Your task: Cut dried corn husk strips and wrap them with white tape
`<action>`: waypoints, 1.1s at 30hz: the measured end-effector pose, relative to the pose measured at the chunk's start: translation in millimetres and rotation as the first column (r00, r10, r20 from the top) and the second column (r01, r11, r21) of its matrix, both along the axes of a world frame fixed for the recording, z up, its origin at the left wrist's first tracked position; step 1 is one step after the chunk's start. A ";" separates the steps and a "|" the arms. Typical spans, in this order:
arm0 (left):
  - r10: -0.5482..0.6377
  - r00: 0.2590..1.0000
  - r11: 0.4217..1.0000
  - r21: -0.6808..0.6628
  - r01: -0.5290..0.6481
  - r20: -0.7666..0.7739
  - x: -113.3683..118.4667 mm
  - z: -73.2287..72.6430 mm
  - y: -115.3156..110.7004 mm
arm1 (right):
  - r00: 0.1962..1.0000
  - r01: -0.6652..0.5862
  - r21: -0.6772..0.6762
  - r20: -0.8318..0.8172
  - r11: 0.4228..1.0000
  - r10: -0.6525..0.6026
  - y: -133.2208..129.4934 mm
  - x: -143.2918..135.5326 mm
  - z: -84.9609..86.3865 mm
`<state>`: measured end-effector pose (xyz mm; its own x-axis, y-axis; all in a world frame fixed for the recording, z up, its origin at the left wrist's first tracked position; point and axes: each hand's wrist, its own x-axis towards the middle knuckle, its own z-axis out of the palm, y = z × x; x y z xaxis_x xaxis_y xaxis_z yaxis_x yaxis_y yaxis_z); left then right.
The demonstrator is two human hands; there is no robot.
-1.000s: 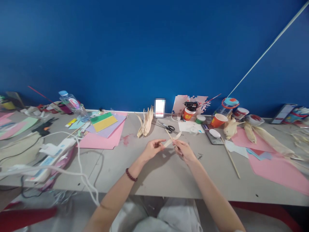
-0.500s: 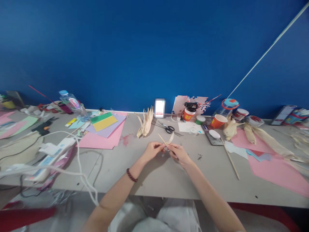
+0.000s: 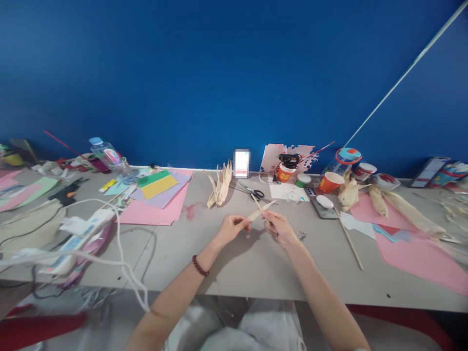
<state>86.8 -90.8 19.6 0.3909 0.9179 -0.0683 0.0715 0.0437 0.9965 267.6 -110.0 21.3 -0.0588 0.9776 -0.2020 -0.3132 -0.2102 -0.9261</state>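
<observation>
My left hand (image 3: pixel 234 228) pinches one end of a pale strip of corn husk (image 3: pixel 269 205), which slants up to the right. Closed fingers of my right hand (image 3: pixel 278 227) grip a thin wooden stick (image 3: pixel 257 202) that points up and left and crosses the strip. Just beyond them lie black-handled scissors (image 3: pixel 257 195). Behind my left hand stands a bundle of dried corn husks (image 3: pixel 220 187).
Pink paper (image 3: pixel 149 214) and coloured sheets lie left, near a white power strip (image 3: pixel 78 241) with looping cables. At right are a paper cup (image 3: pixel 331 182), a phone (image 3: pixel 323 212), a long stick (image 3: pixel 349 241) and more husks (image 3: pixel 413 214). A blue wall (image 3: pixel 234 87) rises behind.
My right hand has moved slightly right, away from the left, carrying the stick. The husk strip, curved upward before, now stretches straighter toward the right. My left hand has barely moved.
</observation>
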 end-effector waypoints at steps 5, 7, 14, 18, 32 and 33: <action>0.000 1.000 1.000 -0.012 0.001 0.024 -0.4 -2.1 1.3 | 0.998 0.063 0.005 -0.005 0.998 -0.063 0.1 6.6 4.2; 0.004 1.000 1.000 -0.015 -0.003 0.026 -0.8 -2.9 1.9 | 0.995 0.103 0.007 -0.015 0.995 -0.103 1.1 10.8 5.6; 0.014 1.000 0.998 -0.057 -0.014 0.005 -4.0 -1.2 3.6 | 0.956 0.293 0.046 -0.036 0.955 -0.292 8.3 39.1 4.7; 0.084 0.996 0.990 -0.111 -0.082 0.012 -5.6 -3.3 8.5 | 0.827 0.520 0.250 0.091 0.817 -0.555 9.4 52.4 2.2; -0.023 0.961 0.938 0.325 0.116 -0.274 -7.5 -27.6 20.0 | 0.514 -0.269 0.574 0.765 0.774 -0.389 -0.9 -20.8 -21.3; -0.035 0.955 0.924 0.355 0.143 -0.293 -7.6 -25.6 19.9 | 0.491 -0.293 0.568 0.780 0.770 -0.388 -1.3 -21.0 -21.1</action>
<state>79.2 -70.9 -6.0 0.4873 0.8602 0.1507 0.3322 -0.3422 0.8790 246.6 -111.3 0.2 -0.1494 0.8776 0.4555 0.6673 0.4295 -0.6085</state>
